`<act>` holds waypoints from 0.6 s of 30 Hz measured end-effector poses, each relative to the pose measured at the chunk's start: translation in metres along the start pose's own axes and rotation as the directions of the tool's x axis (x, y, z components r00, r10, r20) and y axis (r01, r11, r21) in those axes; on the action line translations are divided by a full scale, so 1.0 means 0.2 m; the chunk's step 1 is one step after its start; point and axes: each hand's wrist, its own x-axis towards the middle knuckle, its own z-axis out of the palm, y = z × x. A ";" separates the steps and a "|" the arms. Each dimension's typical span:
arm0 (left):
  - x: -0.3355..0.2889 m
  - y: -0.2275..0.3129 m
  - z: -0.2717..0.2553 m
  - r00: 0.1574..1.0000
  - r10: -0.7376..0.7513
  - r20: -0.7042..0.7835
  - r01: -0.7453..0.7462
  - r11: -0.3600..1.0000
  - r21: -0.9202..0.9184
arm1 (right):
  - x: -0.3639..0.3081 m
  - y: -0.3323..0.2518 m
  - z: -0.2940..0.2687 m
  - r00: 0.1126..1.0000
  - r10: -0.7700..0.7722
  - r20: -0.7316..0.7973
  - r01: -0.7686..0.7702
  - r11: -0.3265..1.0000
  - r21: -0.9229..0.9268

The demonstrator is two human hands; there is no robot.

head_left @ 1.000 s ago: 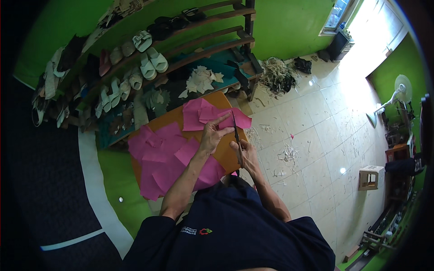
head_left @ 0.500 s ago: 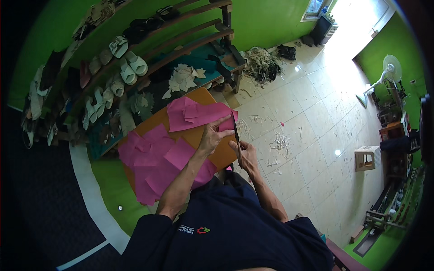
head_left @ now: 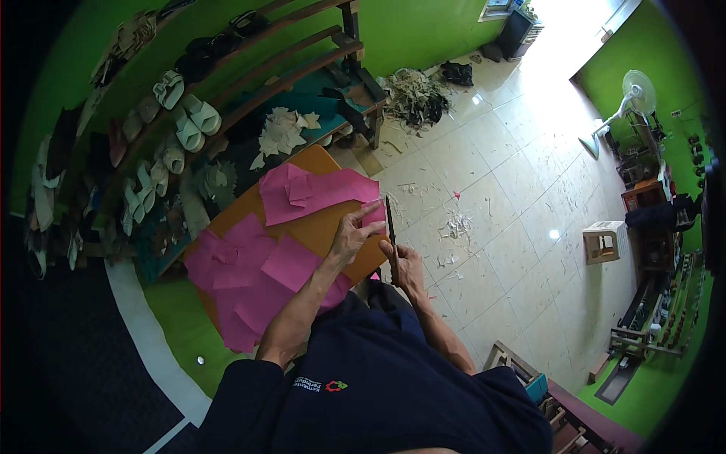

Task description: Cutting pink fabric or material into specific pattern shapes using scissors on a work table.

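My right hand [head_left: 407, 266] is closed around the handles of dark scissors [head_left: 389, 219], whose blades point away from me along the right edge of a small pink piece [head_left: 373, 217]. That piece is pinched between the thumb and fingers of my left hand [head_left: 351, 237], just left of the blades. Behind it a larger pink sheet [head_left: 318, 189] lies on an orange-brown tabletop [head_left: 314, 236], with a smaller piece on top. Several more pink sheets [head_left: 246, 276] overlap in a loose pile left of my left forearm. Their exact material I cannot make out.
A wooden rack [head_left: 287, 76] with sandals [head_left: 198, 122] stands along the green wall at the left. Scraps [head_left: 412, 98] are heaped on the tiled floor [head_left: 499, 257], with offcuts [head_left: 458, 225] scattered nearer. At the right are a stool [head_left: 603, 242] and a standing fan [head_left: 635, 94].
The whole view has shifted, so most things sit further left. The scissor blades, earlier across the pink piece's edge, now stand at its right side. Both hands keep their holds.
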 end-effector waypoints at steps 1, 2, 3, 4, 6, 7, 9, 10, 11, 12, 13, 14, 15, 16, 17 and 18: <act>0.00 -0.01 -0.01 1.000 -0.001 -0.001 0.001 1.000 0.000 | 0.00 -0.01 0.01 0.999 -0.038 -0.012 0.038 0.999 -0.014; 0.01 -0.02 -0.01 0.999 0.046 -0.010 -0.046 0.999 0.023 | -0.01 -0.02 0.02 0.999 -0.038 -0.011 0.038 0.999 -0.014; 0.01 -0.03 -0.02 0.995 0.094 -0.018 -0.093 0.995 0.046 | -0.02 -0.04 0.02 0.998 0.054 0.014 -0.054 0.998 0.019; 0.01 -0.03 -0.02 0.996 0.093 -0.017 -0.092 0.995 0.047 | -0.03 -0.05 0.02 0.989 0.146 0.037 -0.147 0.988 0.051; 0.02 -0.02 -0.02 0.999 0.039 -0.006 -0.039 0.999 0.001 | 0.01 0.01 0.02 0.990 0.128 0.054 -0.129 0.991 0.024; 0.02 -0.02 -0.03 0.999 0.040 -0.008 -0.040 0.999 0.002 | 0.03 0.02 0.02 0.991 0.110 0.075 -0.110 0.994 -0.004; 0.04 -0.03 -0.04 0.998 0.066 0.021 -0.066 0.998 0.017 | 0.04 0.03 0.03 0.995 0.070 0.064 -0.069 0.997 -0.029; 0.04 -0.03 -0.05 0.998 0.066 0.016 -0.067 0.998 0.017 | 0.04 0.02 0.04 0.998 0.031 0.054 -0.028 0.998 -0.055; 0.04 -0.03 -0.05 0.997 0.072 0.022 -0.073 0.996 0.041 | 0.04 0.00 0.04 0.998 0.030 0.058 -0.027 0.998 -0.056; 0.04 -0.02 -0.06 0.997 0.078 0.028 -0.079 0.995 0.065 | 0.03 -0.01 0.04 0.999 0.021 0.046 -0.020 1.000 -0.015; 0.04 -0.01 -0.06 0.997 0.078 0.026 -0.079 0.995 0.065 | 0.03 -0.03 0.04 0.999 0.013 0.033 -0.014 1.000 0.026; 0.05 0.00 -0.06 0.999 0.040 0.034 -0.042 0.998 0.055 | 0.02 -0.04 0.04 0.999 0.013 0.035 -0.014 1.000 0.025; 0.05 0.00 -0.06 0.999 0.002 0.043 -0.004 0.999 0.045 | 0.02 -0.04 0.04 1.000 -0.008 0.026 0.007 1.000 0.015; 0.05 0.00 -0.06 0.999 0.002 0.043 -0.004 0.999 0.045 | 0.02 -0.05 0.03 0.999 -0.029 0.015 0.029 1.000 0.004; 0.05 0.00 -0.06 0.999 -0.016 0.049 0.014 0.999 0.035 | 0.02 -0.06 0.03 0.999 -0.029 0.015 0.029 1.000 0.004; 0.05 0.00 -0.07 0.998 -0.034 0.056 0.032 0.999 0.025 | 0.02 -0.06 0.03 1.000 -0.022 0.007 0.022 1.000 0.008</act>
